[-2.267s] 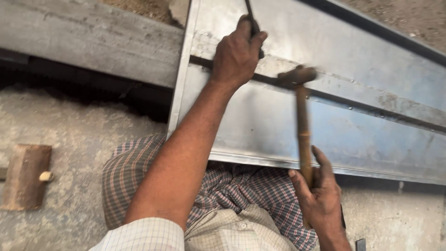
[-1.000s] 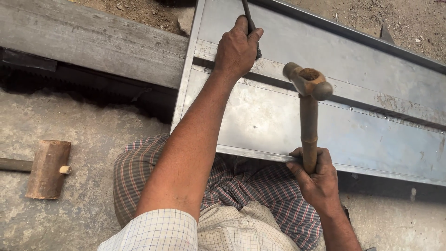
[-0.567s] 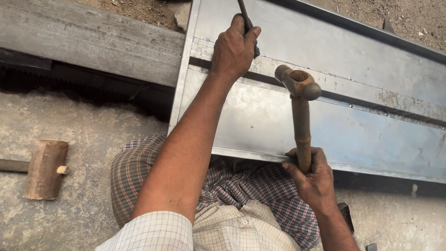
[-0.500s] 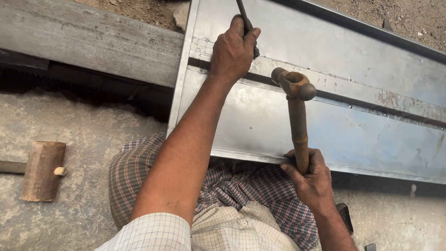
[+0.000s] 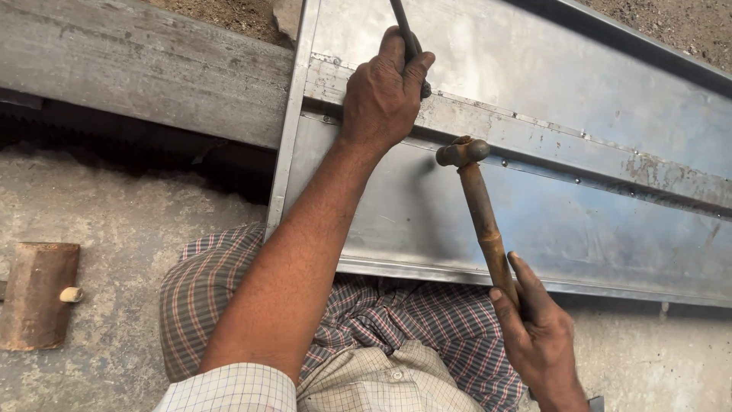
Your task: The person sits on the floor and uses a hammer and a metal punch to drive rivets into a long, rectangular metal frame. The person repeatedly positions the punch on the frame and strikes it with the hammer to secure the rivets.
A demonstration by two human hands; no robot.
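1. Left hand is clenched round a thin dark metal rod, prob. a punch or chisel. The rod runs up and out of the top of the view, and its lower tip shows just below the fingers.
2. That tip sits on the raised flat strip of the sheet-metal panel, near the panel's left end. Can't tell if it actually touches the strip.
3. Right hand grips the low end of a hammer with a rusty brown handle. Fingers are wrapped round it, thumb lying along the shaft.
4. Hammer head is up at the far end, just right of the left hand and close over the strip's lower edge. Contact w/ the strip isn't clear.
5. Panel lies slanting across the right side, dull grey w/ a row of small rivets along the strip. Its near edge rests over the person's checked-cloth lap.
6. Far left: a long grey beam runs beside the panel's left edge, w/ a dark gap under it.
7. Near left on the concrete floor: a second, blocky mallet head w/ a pale wedge in it, well apart from both hands.
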